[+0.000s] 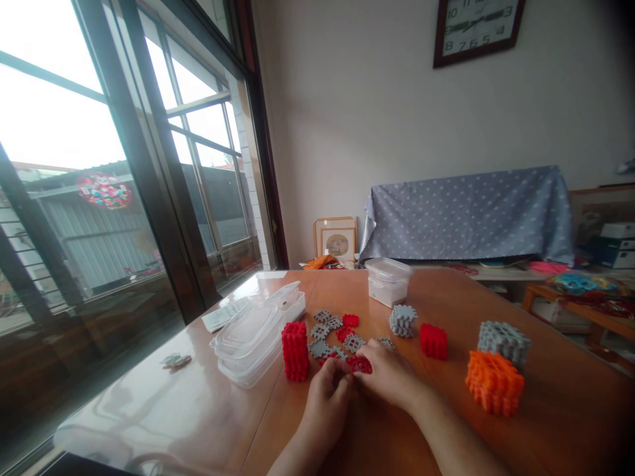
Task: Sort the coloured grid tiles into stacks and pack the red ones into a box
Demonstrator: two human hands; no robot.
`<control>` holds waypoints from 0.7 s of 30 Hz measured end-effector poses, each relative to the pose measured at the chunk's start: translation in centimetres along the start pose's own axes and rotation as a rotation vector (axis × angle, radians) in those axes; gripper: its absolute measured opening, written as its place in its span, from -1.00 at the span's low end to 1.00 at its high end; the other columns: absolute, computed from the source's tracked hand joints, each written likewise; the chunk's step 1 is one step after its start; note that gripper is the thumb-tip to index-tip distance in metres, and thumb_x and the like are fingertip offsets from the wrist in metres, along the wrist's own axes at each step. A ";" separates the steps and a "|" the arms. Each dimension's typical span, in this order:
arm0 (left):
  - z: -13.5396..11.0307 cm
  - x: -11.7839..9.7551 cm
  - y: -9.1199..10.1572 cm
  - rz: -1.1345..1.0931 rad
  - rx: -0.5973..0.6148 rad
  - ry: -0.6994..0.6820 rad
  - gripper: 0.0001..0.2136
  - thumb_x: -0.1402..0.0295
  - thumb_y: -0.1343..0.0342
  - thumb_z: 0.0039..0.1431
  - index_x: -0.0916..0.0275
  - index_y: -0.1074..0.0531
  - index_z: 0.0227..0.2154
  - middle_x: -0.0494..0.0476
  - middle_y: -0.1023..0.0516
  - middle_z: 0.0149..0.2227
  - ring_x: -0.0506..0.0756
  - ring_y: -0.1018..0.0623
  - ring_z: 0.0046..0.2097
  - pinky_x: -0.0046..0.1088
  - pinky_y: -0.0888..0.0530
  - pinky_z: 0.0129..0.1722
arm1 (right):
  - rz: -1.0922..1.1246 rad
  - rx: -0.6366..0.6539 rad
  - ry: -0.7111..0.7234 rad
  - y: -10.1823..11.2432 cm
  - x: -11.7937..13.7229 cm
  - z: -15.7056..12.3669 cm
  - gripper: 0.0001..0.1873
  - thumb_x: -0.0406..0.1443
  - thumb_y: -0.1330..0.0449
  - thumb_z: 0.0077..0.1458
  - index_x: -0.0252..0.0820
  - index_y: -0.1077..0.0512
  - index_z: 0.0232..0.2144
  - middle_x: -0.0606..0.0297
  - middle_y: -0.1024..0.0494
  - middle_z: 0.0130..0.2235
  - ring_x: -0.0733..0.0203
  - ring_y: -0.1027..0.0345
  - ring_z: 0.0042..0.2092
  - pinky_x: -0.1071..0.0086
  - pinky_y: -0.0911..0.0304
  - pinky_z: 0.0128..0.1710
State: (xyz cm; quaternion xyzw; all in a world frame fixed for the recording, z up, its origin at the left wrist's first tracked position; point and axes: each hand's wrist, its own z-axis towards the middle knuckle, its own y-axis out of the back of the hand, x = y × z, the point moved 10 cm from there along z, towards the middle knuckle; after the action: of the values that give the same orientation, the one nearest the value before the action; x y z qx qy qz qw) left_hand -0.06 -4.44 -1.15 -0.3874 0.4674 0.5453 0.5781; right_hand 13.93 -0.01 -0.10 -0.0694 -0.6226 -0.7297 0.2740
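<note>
Red piece: a flat red piece point(360, 365) is held near the table's near side, in front of the loose heap.
Right fingers: the piece is grasped by the right hand point(389, 371), its notched edge left showing.
Left fingers: the left hand point(326, 389) is curled in from the other side, thumb and forefinger brought together at the piece; whether it is also pinched there cannot be told, as the contact is small and blurred.
Loose heap: grey pieces point(320, 348) and a few red ones point(350, 320) are scattered flat just beyond the fingers.
Finished stacks: pieces are already gathered into an upright red stack point(295, 352), a smaller red stack point(433, 341), a grey stack point(403, 320), a larger grey stack point(503, 338) and an orange stack point(495, 382).
Still unstacked: the scattered heap is judged to be the main remainder, with a small grey cluster point(175, 361) set apart at far left.
Left side: room is narrowed by the upright red stack and the clear plastic containers point(251, 337).
Right side: bare wood is seen between the right forearm and the orange stack.
Far side: the heap is backed by a lidded tub point(387, 284); beyond it the table point(441, 287) is ended by its far edge.
</note>
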 end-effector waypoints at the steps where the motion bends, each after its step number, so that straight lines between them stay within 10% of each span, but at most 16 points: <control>1: -0.2 -0.1 -0.1 0.032 0.012 -0.009 -0.91 0.35 -0.14 0.22 0.24 -0.39 -0.37 0.03 -0.46 -0.39 0.02 -0.39 -0.34 -0.50 -0.31 -0.32 | -0.008 -0.004 0.000 0.0 0.1 0.0 -0.70 -0.06 -0.33 0.02 -0.07 -0.55 -0.23 0.20 -0.52 -0.12 0.07 -0.40 -0.09 0.34 -0.13 -0.19; 15: -0.4 -1.0 0.3 0.177 -0.028 -0.060 -0.95 0.38 -0.09 0.24 0.23 -0.40 -0.32 0.04 -0.44 -0.36 0.05 -0.38 -0.31 -0.48 -0.30 -0.31 | 0.135 -0.138 -0.064 2.8 -2.0 0.6 -0.71 -0.32 -0.06 0.21 -0.08 -0.56 -0.15 0.19 -0.68 -0.17 0.11 -0.52 -0.08 0.38 -0.25 -0.13; 21: -0.7 -2.3 0.3 0.294 -0.076 -0.152 -0.91 0.34 -0.10 0.25 0.20 -0.45 -0.22 0.12 -0.49 -0.25 0.10 -0.46 -0.22 -0.43 -0.38 -0.21 | 0.594 -0.237 -0.168 2.6 -4.3 1.1 -0.57 -0.22 -0.05 0.18 -0.17 -0.43 0.07 0.14 -0.66 -0.15 0.06 -0.55 -0.17 0.31 -0.38 -0.24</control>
State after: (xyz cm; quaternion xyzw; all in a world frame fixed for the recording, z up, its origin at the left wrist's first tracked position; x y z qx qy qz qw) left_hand -0.41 -5.64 0.88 -0.2940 0.4530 0.6689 0.5108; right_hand 18.54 2.14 0.47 -0.3392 -0.5064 -0.6769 0.4126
